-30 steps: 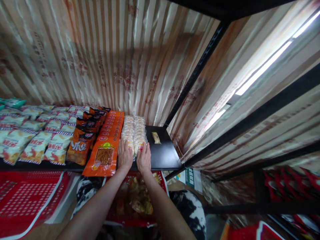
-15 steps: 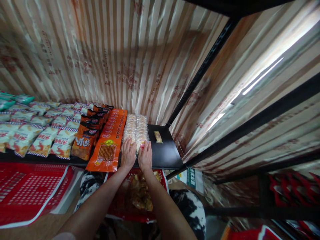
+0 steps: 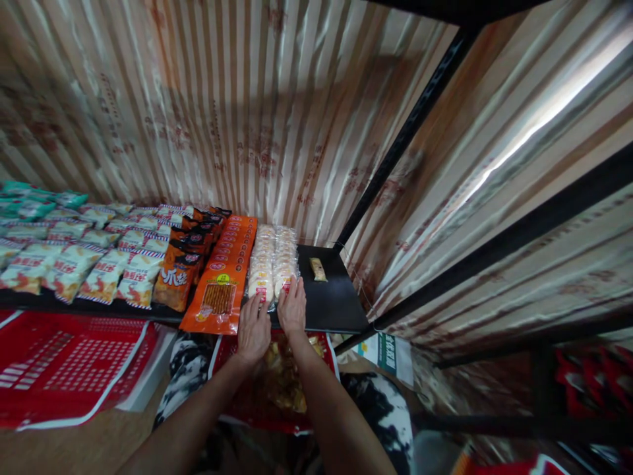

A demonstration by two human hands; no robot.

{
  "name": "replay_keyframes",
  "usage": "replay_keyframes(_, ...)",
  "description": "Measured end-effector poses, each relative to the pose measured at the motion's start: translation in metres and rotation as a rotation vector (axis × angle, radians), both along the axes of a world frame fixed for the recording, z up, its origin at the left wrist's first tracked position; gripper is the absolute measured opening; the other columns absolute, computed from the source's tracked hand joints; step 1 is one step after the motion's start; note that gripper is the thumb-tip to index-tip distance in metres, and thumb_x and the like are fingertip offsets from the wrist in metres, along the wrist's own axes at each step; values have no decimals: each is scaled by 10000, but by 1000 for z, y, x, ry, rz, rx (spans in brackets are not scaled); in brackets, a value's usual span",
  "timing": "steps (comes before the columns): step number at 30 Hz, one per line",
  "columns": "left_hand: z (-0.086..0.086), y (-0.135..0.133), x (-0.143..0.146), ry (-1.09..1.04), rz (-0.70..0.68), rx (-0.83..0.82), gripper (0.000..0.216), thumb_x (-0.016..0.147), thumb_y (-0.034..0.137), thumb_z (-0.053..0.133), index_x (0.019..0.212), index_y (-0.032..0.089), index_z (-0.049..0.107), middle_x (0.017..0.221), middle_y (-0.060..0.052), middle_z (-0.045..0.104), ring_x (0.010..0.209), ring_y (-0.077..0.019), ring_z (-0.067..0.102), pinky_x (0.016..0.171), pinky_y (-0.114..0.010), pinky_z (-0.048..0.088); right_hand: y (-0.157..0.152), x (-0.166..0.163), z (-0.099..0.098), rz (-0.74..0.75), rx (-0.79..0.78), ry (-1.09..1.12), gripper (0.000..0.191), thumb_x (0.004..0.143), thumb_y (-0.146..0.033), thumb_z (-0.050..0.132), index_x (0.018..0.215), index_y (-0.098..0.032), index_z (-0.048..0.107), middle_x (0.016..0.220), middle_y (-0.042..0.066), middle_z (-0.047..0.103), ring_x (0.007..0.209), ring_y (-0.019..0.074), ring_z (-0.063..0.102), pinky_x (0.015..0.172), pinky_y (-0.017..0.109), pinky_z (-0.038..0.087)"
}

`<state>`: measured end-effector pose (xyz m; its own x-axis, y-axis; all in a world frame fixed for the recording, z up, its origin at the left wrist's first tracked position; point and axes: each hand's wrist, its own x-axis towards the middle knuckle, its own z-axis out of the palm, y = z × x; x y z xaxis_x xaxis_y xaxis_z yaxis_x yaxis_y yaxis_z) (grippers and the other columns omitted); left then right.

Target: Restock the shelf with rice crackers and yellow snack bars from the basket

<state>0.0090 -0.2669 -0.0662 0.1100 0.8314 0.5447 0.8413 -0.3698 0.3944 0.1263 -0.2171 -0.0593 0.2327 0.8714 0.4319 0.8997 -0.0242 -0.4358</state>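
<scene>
Two rows of clear-wrapped round white crackers, a left row (image 3: pixel 262 260) and a right row (image 3: pixel 285 257), run front to back on a black shelf (image 3: pixel 336 290). My left hand (image 3: pixel 254 328) is at the shelf's front edge, fingers stretched toward the near end of the left row; whether they touch it I cannot tell. My right hand (image 3: pixel 293 309) rests with extended fingers against the front packet of the right row, partly covering it. Neither hand is closed round a packet. Left of the rows lies a stack of orange snack packs (image 3: pixel 222 277), the front one with a window showing brown sticks.
A small wrapped bar (image 3: pixel 318 269) lies alone on the right. Further left stand brown snack bags (image 3: pixel 174 274), white chip bags (image 3: pixel 103 274) and teal bags (image 3: pixel 37 201). Below are a red basket (image 3: pixel 64 369) and another red basket (image 3: pixel 213 361) holding brownish packs. A black post (image 3: pixel 405 145) rises behind.
My left hand has drawn back slightly from the left row, uncovering its front packet. My right hand stays at its row's front. The view has shifted a little.
</scene>
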Motion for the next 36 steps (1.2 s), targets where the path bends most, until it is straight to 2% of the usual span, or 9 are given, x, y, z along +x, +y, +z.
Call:
replay_keyframes(7, -1, 3, -2, 58, -12, -1, 404, 852, 166, 386, 1227, 129, 531, 1348, -142, 479, 1283, -268, 384, 1041, -449, 363, 0, 0, -1, 2, 16, 8, 521, 929, -323, 271, 1396, -98, 325, 1439, 220, 316, 1281, 290, 364, 987, 452, 359)
replay_keyframes(15, -4, 1, 0, 111, 7, 3, 415, 853, 172, 392, 1245, 129, 520, 1386, -145, 449, 1309, -271, 362, 1054, -459, 325, 1, 1, -4, -4, 12, 14, 537, 925, -327, 271, 1415, -106, 289, 1469, 207, 265, 1337, 284, 275, 1023, 460, 321)
replay_keyframes(25, -8, -5, 4, 135, 52, -4, 444, 875, 156, 358, 1305, 127, 466, 1432, -160, 384, 1355, -271, 295, 1021, -446, 344, -3, 1, -2, -40, 34, 15, 546, 925, -345, 273, 1414, -103, 295, 1485, 197, 233, 1361, 290, 221, 1037, 465, 298)
replay_keyframes(30, -10, -5, 3, 147, 47, -7, 451, 893, 169, 347, 1335, 127, 429, 1445, -156, 363, 1364, -262, 275, 1031, -438, 335, -4, 4, 0, -18, 72, 78, 546, 917, -361, 284, 1394, -100, 325, 1477, 184, 255, 1359, 269, 220, 1053, 466, 282)
replay_keyframes(36, -12, -7, 1, 153, 47, 3, 477, 910, 207, 339, 1381, 129, 359, 1473, -152, 311, 1390, -267, 206, 1042, -436, 325, -14, 10, 3, 4, 179, 226, 571, 912, -385, 280, 1365, -43, 333, 1434, 219, 309, 1351, 256, 245, 1071, 461, 271)
